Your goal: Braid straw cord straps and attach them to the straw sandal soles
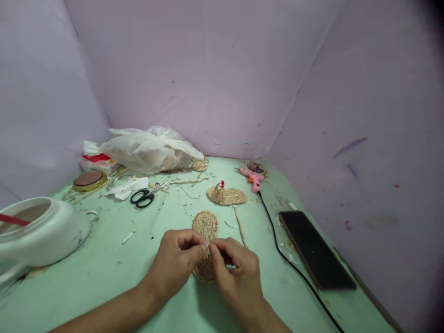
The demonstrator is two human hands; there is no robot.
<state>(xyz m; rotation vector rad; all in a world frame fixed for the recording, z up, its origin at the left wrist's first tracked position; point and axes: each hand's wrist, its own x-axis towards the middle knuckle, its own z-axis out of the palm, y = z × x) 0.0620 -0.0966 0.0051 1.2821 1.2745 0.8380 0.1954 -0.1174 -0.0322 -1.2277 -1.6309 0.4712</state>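
We see oval jute sole [205, 226] flat on green surface [114, 263], near front edge. Our left hand [176, 263] and right hand [236, 273] pinch cord at its rim, grips clamped together. Edge-winding step, we judge; next move needs steady pressing. Glue gun [252, 178], scissors [145, 196] beyond.

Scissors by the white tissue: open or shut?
Shut. The scissors lie flat on the table, blades together in one line, handles side by side.

Pale lilac walls [222, 74] stand on three sides and meet in a corner — they carry small dark marks. The table [104, 268] is mint green, softly lit.
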